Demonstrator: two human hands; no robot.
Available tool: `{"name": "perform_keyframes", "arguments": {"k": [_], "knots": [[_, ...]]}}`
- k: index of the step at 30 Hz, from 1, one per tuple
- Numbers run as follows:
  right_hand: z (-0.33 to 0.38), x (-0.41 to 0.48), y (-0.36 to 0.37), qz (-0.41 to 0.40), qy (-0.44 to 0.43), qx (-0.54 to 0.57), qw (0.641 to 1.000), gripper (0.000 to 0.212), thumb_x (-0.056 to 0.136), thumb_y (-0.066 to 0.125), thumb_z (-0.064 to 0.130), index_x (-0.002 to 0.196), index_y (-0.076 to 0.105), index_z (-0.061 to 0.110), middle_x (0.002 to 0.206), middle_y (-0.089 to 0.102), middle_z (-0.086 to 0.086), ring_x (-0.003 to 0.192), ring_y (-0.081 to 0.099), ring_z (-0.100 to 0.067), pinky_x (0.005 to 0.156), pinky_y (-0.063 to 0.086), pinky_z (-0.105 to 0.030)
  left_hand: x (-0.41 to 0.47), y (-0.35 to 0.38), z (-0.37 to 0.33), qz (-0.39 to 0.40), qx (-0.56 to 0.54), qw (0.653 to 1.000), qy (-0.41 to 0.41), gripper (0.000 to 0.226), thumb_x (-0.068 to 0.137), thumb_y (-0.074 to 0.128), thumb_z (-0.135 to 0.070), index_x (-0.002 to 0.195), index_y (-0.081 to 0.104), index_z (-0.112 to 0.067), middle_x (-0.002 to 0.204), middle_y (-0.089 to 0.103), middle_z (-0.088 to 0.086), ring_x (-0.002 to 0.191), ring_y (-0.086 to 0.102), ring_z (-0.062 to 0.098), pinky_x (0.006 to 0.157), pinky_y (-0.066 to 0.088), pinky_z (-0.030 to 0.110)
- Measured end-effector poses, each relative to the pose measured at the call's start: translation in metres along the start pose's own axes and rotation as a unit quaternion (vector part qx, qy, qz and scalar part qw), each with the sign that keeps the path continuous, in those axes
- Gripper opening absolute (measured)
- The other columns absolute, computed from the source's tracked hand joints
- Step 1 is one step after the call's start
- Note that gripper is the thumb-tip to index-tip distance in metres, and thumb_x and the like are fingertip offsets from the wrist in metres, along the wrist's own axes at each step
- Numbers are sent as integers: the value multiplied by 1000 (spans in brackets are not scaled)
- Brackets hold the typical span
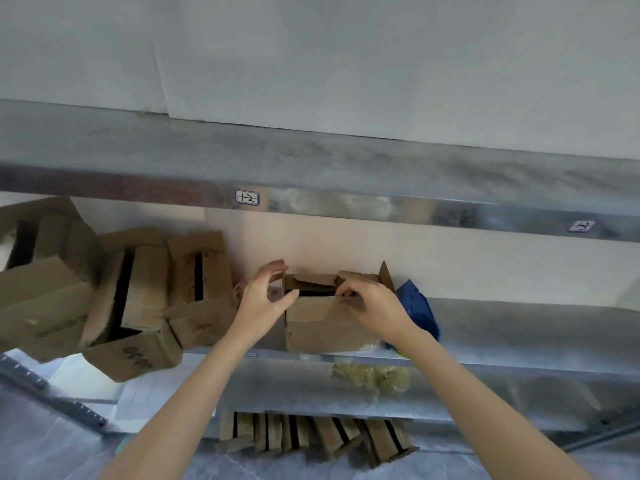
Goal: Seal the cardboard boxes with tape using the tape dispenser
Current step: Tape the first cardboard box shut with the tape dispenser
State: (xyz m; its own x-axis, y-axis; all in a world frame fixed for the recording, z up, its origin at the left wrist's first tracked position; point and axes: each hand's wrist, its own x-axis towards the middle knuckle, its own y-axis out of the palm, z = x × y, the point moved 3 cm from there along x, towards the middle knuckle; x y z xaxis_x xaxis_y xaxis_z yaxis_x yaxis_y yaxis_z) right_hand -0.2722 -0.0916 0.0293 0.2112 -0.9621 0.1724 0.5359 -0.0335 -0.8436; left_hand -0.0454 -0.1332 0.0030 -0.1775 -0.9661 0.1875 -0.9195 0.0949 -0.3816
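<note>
Nearest, below the shelf edge: a row of small brown boxes (311, 434) with dark slits, leaning together. On the galvanised metal shelf (519, 341), at its lip, a crumpled yellowish clear wad (372, 375). Behind that, the open cardboard box (322, 327), corrugated, flaps ragged. Left hand (266, 299) curved round its left flap, thumb against the near flap; right hand (374, 306) pinching the near flap's top edge. Just right of the box, partly behind the right wrist, the blue plastic tape dispenser (417, 306). Leftward, a tumbled pile of boxes (138, 289), dark print too blurred to read. Farthest, on the grey beam (381, 202), a white sticker (247, 197) handwritten roughly "12"; a second sticker (581, 226), illegible.
</note>
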Motion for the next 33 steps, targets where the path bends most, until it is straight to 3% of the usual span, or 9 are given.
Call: {"name": "perform_keyframes", "arguments": {"k": [8, 13, 17, 19, 21, 27, 30, 32, 33], "knots": [[1, -12, 1, -54, -18, 0, 998, 17, 91, 67, 18, 108, 69, 21, 106, 69, 10, 98, 61, -4, 81, 50, -25, -2, 9, 4, -53, 15, 998, 27, 47, 84, 79, -19, 126, 58, -22, 137, 51, -11, 121, 53, 6, 102, 50, 45], [-10, -10, -23, -123, -22, -32, 992, 14, 91, 67, 22, 105, 70, 21, 108, 65, 8, 101, 56, -15, 80, 51, -34, -9, 9, 1, -42, 13, 999, 26, 54, 85, 78, -19, 133, 54, -22, 136, 48, -17, 119, 45, -15, 103, 50, 44], [-31, -6, -34, -92, 47, -53, 993, 16, 91, 65, 26, 106, 70, 23, 124, 57, 8, 115, 49, -16, 88, 45, -33, -14, 8, -3, -26, 13, 999, 29, 60, 85, 78, -19, 137, 50, -23, 131, 43, -29, 117, 39, -23, 102, 47, 25], [-38, -8, -33, -56, 75, -55, 994, 15, 92, 65, 28, 105, 70, 25, 136, 51, 7, 124, 46, -17, 93, 44, -33, -17, 7, -4, -21, 13, 999, 34, 61, 84, 78, -17, 138, 50, -21, 134, 44, -23, 118, 38, -23, 93, 43, 7], [-42, -11, -31, -33, 84, -52, 995, 12, 92, 66, 30, 102, 71, 28, 146, 45, 5, 131, 42, -19, 98, 43, -35, -19, 7, -4, -16, 15, 999, 41, 60, 83, 79, -15, 136, 51, -20, 138, 44, -16, 120, 39, -21, 86, 41, 1], [-45, -12, -34, -1, 93, -36, 995, 14, 93, 65, 30, 103, 74, 28, 161, 28, -2, 150, 20, -17, 112, 32, -32, -24, 6, 0, -6, -4, 999, 37, 61, 82, 80, -17, 136, 52, -23, 139, 46, -17, 129, 43, -5, 98, 45, 21], [-48, -13, -35, 53, 121, -22, 991, 11, 93, 65, 32, 94, 74, 25, 144, 50, -8, 146, 28, -20, 101, 37, -31, -28, 6, -1, 3, -7, 999, 38, 62, 82, 80, -16, 136, 52, -25, 140, 47, -15, 131, 42, -4, 100, 44, 22], [-48, -15, -36, 71, 126, 1, 990, 14, 94, 65, 31, 87, 74, 23, 112, 61, 5, 138, 38, -22, 89, 35, -28, -29, 5, 0, 9, -10, 999, 36, 62, 82, 80, -17, 135, 51, -26, 141, 46, -15, 133, 41, -2, 102, 43, 24], [-47, -17, -37, 73, 123, 6, 990, 15, 94, 64, 31, 87, 74, 22, 97, 56, 16, 134, 41, -23, 85, 33, -26, -30, 5, 1, 12, -10, 999, 35, 62, 82, 80, -18, 135, 51, -28, 142, 46, -15, 133, 41, -1, 103, 43, 26]]}}
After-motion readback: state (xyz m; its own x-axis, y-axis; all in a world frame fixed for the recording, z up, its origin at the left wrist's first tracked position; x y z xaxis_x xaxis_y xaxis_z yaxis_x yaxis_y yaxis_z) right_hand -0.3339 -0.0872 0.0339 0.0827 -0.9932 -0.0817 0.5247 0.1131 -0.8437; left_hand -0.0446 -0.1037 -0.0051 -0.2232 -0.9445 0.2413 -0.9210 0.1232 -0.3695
